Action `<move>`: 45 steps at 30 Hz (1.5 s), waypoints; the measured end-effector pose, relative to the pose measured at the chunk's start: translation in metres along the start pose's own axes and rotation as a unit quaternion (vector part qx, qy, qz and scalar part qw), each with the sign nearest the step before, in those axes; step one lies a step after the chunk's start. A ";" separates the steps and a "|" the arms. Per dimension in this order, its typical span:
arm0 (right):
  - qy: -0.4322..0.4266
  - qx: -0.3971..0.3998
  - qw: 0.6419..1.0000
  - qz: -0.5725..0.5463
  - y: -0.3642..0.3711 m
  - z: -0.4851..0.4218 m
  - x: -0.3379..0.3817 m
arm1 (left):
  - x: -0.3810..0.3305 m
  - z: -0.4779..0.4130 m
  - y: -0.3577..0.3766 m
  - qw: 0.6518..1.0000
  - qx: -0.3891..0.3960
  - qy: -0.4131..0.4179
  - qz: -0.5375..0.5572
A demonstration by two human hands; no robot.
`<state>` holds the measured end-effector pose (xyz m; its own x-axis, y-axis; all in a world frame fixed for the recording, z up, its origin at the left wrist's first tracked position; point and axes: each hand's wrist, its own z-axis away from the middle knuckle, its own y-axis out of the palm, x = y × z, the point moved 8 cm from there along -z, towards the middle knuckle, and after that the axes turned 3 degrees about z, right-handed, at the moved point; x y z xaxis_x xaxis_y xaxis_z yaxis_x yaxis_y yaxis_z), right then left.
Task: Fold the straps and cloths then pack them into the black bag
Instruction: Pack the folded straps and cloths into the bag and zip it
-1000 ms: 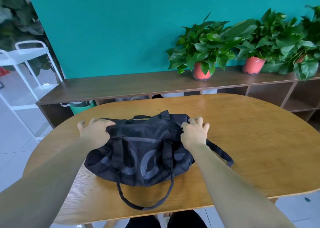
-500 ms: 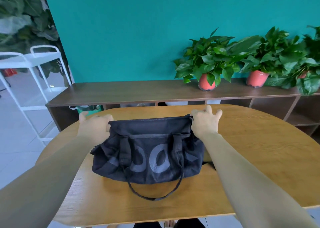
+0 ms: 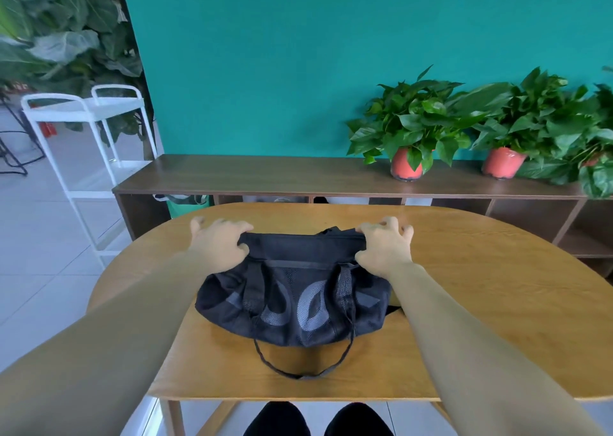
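"On the table, near its middle: what goes down as item one?"

"Item one: black bag (image 3: 292,303), mesh front, large grey lettering on the near face. It sits on the wooden table (image 3: 481,303), and I have its top edge stretched taut between my two hands. One carry loop (image 3: 298,374) hangs off its near side and lies on the wood, close to the near rim."

"And the hands?"

"Item two: left hand (image 3: 220,240), at the left end of the bag's top edge. Its fingers are curled over the fabric with the thumb beneath, gripping it. Item three: right hand (image 3: 384,248), at the right end of the same edge, gripping it the same way. From here I cannot tell whether the zip is closed."

"Surroundings?"

"Item four: brown sideboard (image 3: 265,173) beyond the table, against the teal wall (image 3: 265,54). Item five: two potted plants (image 3: 411,130) in red pots on its right part, with more foliage at the right edge. Item six: white cart (image 3: 83,110), far left, on the tiled floor. Item seven: green container (image 3: 185,203) in the sideboard's left compartment, partly hidden by the table. Item eight: my knees (image 3: 318,419) in dark trousers, below the near rim."
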<state>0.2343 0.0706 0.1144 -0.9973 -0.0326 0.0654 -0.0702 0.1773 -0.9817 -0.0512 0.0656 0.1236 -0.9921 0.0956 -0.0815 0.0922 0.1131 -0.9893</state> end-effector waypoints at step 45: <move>0.014 0.013 0.997 0.075 -0.186 -0.247 0.068 | 0.054 -0.237 -0.182 0.995 0.079 -0.005 0.057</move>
<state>0.1747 0.2786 0.3460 -0.9968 0.0205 -0.0775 0.0797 0.1535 -0.9849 -0.1015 0.2841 0.3276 -0.9768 0.0885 -0.1952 0.1909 -0.0543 -0.9801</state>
